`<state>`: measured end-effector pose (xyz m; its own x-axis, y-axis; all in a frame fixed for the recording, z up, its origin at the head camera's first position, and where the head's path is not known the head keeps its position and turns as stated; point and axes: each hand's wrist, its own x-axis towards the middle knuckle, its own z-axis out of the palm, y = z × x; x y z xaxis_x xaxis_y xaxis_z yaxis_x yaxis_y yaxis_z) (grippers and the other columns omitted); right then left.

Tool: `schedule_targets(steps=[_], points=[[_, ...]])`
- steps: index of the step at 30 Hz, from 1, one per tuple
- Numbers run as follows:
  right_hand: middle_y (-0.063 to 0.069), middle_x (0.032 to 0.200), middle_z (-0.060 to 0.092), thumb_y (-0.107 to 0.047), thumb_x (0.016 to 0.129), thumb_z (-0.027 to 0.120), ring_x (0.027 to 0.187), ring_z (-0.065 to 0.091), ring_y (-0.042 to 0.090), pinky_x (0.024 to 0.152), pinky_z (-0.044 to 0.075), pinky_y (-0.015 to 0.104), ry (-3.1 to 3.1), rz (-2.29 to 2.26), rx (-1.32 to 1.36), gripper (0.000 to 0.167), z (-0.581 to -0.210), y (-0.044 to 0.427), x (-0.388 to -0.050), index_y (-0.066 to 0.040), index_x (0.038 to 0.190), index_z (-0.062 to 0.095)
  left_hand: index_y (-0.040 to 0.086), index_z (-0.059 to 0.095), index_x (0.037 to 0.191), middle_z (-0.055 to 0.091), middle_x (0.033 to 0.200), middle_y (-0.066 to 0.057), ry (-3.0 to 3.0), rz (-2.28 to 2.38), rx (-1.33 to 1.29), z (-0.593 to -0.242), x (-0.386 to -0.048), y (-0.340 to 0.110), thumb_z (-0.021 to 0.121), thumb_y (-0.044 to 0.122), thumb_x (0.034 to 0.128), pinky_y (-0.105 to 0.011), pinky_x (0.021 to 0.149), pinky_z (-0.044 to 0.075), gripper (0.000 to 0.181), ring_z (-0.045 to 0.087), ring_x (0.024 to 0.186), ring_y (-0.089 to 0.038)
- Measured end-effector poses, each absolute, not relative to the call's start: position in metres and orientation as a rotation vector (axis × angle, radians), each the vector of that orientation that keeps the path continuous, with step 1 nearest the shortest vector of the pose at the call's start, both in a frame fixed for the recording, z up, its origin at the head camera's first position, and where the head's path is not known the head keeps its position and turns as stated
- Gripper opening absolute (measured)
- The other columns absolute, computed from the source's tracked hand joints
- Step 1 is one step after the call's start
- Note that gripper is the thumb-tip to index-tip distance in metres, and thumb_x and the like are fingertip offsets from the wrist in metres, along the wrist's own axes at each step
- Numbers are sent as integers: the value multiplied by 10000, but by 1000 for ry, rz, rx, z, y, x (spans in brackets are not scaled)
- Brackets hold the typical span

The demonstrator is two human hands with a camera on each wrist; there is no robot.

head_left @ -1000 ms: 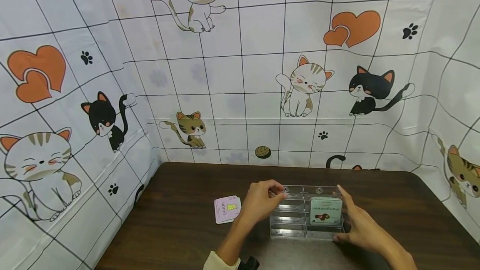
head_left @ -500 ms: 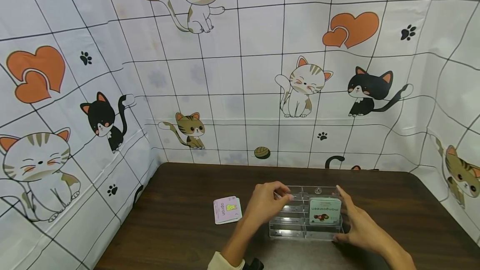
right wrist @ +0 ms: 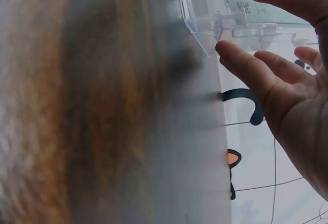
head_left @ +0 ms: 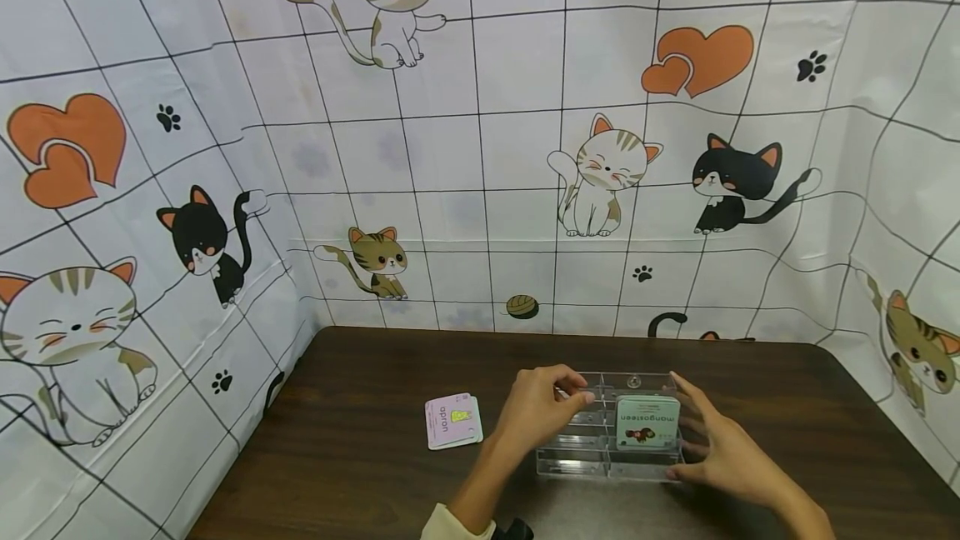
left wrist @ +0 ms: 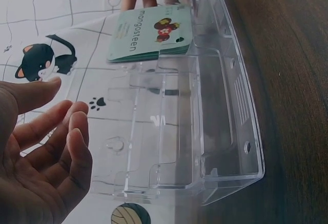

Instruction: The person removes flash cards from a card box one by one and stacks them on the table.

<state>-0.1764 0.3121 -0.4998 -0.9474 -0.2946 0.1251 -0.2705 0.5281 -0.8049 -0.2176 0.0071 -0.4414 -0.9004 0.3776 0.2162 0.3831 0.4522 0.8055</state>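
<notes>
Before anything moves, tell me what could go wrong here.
The left hand could brush the lilac apron card, which lies near its wrist. The mangosteen cards sit in one column of the clear rack, so a bump from the right hand at that side might spill them.

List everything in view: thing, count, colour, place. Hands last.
rack: 1, clear, on the table
mangosteen cards: one stack, exact count unclear, green, in the rack's right half
apron cards: at least 2, lilac on top, left of the rack
table: 1, dark brown, under rack and cards
printed backdrop: sheet count unclear, white with cats and hearts, around the table
sleeve: 1, cream, left forearm
left hand: 1, bare, by the rack's left half
right hand: 1, bare, at the rack's right end
</notes>
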Motion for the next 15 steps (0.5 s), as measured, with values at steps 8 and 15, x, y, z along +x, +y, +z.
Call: schedule_targets(steps=[8, 15], points=[[478, 1639, 208, -23, 746, 956, 1333, 419, 774, 892, 635, 487, 2651, -1495, -488, 1368, -503, 318, -176, -140, 1734, 16, 104, 808, 1111, 774, 937, 10, -2676, -1480, -705, -440, -216, 7, 788, 262, 997, -179, 666, 516, 195, 602, 725, 41], [468, 1651, 195, -26, 774, 938, 1347, 403, 772, 897, 637, 463, 2623, -1524, -514, 1327, -503, 320, -176, -142, 1735, 30, 85, 807, 1113, 778, 938, 4, -2678, -1492, -717, -440, -216, 8, 783, 259, 1000, -176, 653, 515, 209, 607, 714, 44]])
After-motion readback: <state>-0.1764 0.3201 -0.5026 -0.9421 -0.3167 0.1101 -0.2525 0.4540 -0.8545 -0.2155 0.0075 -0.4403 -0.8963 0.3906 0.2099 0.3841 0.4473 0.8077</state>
